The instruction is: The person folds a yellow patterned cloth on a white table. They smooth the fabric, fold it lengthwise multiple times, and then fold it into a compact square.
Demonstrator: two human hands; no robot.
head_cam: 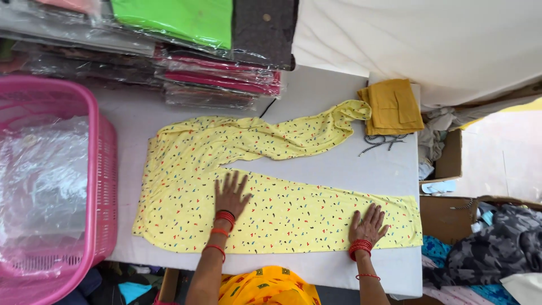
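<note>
A pink basket [104, 169] stood at the left end of the desk [316, 90], and the yellow dotted pants [186, 169] lay spread flat in the middle. The left hand [230, 196] and the right hand [368, 224] were open, fingers spread, holding nothing, pressed flat on the lower pant leg. To do this well, I think both palms should have stayed flat and slid outward gently, so no wrinkles got pushed in.

A pink basket [104, 169] lined with clear plastic stands left; wrapped fabric packs [220, 79] are stacked behind, folded mustard cloth [392, 106] lies right
</note>
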